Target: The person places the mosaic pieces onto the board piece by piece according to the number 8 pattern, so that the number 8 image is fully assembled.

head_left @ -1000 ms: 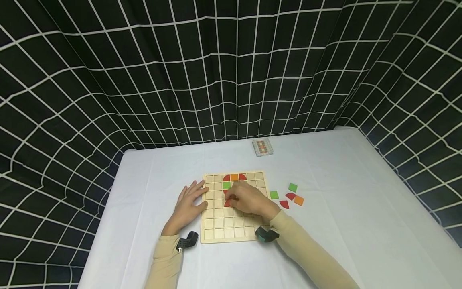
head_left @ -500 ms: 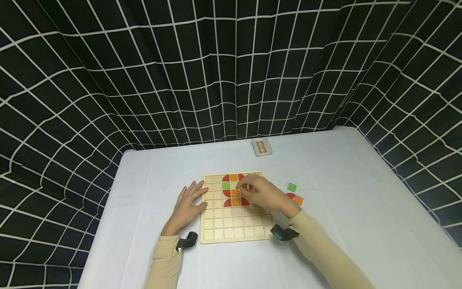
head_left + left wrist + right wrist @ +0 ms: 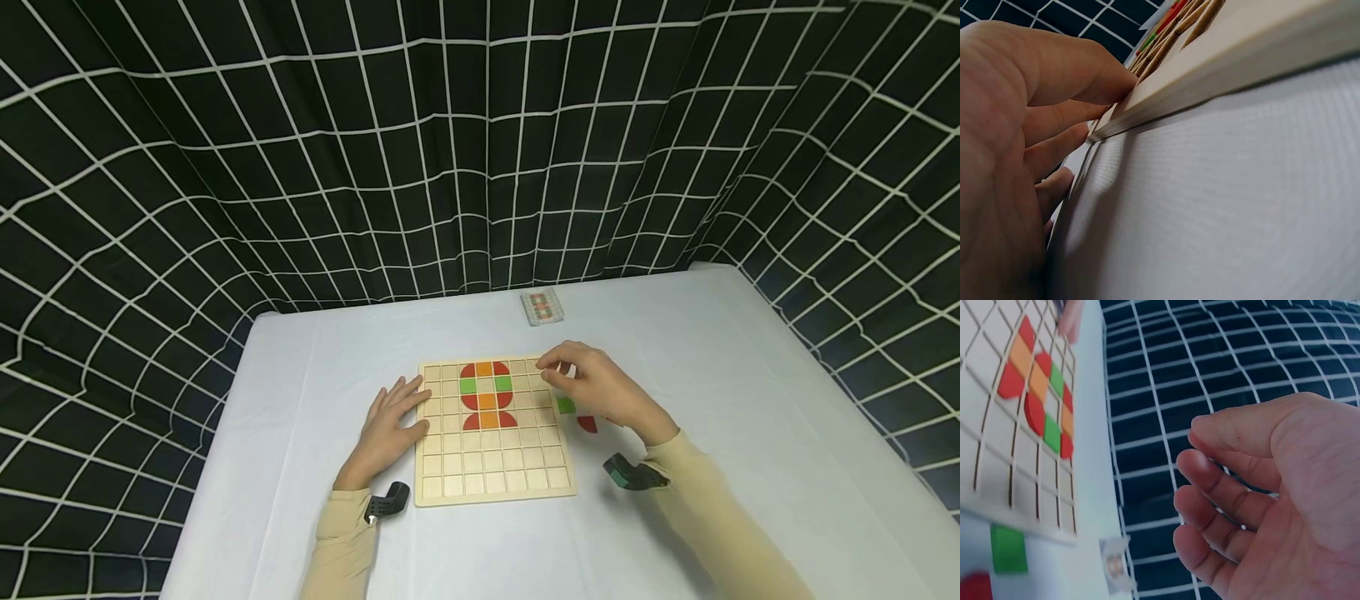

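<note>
A wooden grid board [image 3: 495, 483] lies on the table, bearing a pattern of red quarter-circle tiles [image 3: 507, 420], orange square tiles [image 3: 488, 419] and green square tiles [image 3: 468, 386]. Along its left edge rests my left hand [image 3: 386, 429], fingers spread and fingertips on the rim; the left wrist view shows the thumb and fingers [image 3: 1085, 69] touching the frame. My right hand [image 3: 603, 387] hovers at the board's upper right corner. In the right wrist view its fingers [image 3: 1210, 506] are loosely bent with nothing between them.
Right of the board lie a loose green square [image 3: 566, 405] and a red quarter-circle [image 3: 587, 424]; the right hand hides other tiles there. A small stack of pattern cards [image 3: 542, 307] sits near the table's back edge. A dark checked curtain [image 3: 450, 167] stands behind the table.
My right hand has moved off the pattern to the right, uncovering the right column with its green square and red quarter-circles. The left hand has stayed on the board's edge.
</note>
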### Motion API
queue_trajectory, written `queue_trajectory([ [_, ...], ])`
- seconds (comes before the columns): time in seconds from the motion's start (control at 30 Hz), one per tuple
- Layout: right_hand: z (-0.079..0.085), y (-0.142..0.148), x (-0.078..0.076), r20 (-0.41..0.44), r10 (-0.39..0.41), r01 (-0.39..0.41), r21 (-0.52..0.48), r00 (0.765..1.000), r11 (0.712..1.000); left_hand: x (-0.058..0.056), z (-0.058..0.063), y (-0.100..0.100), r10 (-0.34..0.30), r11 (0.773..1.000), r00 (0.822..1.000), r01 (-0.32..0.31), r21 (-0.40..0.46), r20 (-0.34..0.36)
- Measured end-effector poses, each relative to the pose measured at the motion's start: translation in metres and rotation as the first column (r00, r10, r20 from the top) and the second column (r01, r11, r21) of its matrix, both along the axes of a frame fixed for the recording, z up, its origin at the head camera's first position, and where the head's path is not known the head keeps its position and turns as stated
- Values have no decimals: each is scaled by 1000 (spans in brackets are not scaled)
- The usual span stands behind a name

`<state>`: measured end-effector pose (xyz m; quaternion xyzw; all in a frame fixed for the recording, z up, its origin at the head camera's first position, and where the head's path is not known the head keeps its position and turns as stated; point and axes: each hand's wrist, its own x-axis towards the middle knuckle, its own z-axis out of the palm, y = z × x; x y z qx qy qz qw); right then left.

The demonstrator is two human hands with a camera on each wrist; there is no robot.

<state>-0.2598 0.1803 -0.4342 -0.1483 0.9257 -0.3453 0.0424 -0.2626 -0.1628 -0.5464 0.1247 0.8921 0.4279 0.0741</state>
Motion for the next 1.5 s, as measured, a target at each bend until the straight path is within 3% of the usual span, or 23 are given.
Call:
queue_trajectory([
  [0.63, -9, 53, 1, 49, -184, 179, 103, 982, 978, 1, -3, -2, 1, 1000, 1000, -1, -15, -4],
  [1.5, -44, 79, -7, 185, -254, 222, 178, 949, 959, 2, -2, 0, -5, 1000, 1000, 5, -5, -7],
])
